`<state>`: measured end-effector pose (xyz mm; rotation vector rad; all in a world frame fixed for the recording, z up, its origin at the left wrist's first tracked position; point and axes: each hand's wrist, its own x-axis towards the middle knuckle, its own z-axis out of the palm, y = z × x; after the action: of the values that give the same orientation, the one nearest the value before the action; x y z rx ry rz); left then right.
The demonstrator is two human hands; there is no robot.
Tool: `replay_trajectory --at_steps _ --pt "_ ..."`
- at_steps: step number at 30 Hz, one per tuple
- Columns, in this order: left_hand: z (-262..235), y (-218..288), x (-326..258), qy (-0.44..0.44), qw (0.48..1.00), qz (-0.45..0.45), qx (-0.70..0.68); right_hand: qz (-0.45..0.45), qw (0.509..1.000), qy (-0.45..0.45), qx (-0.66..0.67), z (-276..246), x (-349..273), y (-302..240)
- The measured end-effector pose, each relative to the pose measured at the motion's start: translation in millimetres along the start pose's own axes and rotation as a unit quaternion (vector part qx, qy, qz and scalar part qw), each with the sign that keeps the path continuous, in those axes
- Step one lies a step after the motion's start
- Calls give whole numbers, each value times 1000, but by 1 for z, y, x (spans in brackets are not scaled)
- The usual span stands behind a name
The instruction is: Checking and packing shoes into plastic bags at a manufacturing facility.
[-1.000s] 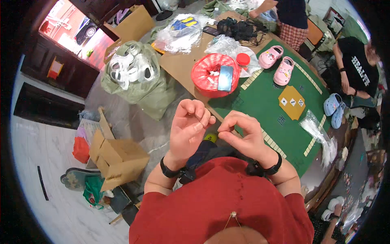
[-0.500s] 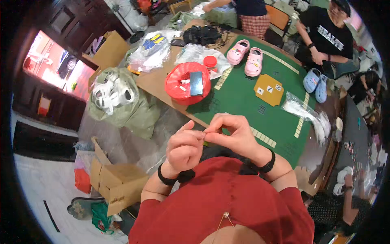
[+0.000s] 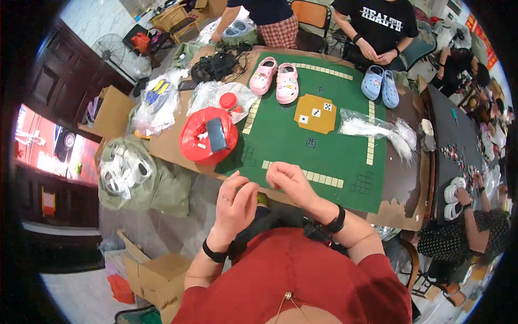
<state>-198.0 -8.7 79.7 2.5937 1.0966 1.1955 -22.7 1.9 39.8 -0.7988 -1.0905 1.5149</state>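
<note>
My left hand (image 3: 236,204) is raised at the near edge of the table, its fingers curled in. Beside it on the right, my right hand (image 3: 292,183) is closed, thumb and fingertips together. The two hands are apart, and anything small between their fingers cannot be made out. Beyond them lies a green mat (image 3: 275,146) on the table. A pair of pink clogs (image 3: 287,85) with charms stands on its far left part. Left of my hands is a red plastic roll (image 3: 194,154), with a dark phone (image 3: 217,134) on top.
Blue clogs (image 3: 372,83) and a clear bag of white strands (image 3: 360,125) lie on the right of the mat. A red-lidded jar (image 3: 229,101) stands behind the roll. A green sack (image 3: 170,191) and cardboard box (image 3: 156,278) are at left. Other people stand or sit around.
My hands have parted from their fingertip-to-fingertip contact. The view has shifted, so the table and mat appear further left.
</note>
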Motion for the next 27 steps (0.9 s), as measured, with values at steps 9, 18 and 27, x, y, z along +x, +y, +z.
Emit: replay_trajectory --at_steps 9,18,27 --pt "68 -100 -15 -389 913 -120 2 60 944 140 -294 -97 89 50" --pt "131 -186 -3 -517 847 -128 -5 169 867 168 -437 -158 142 67" --pt "202 -195 35 -593 805 6 10 235 805 364 -405 -231 -18 57"
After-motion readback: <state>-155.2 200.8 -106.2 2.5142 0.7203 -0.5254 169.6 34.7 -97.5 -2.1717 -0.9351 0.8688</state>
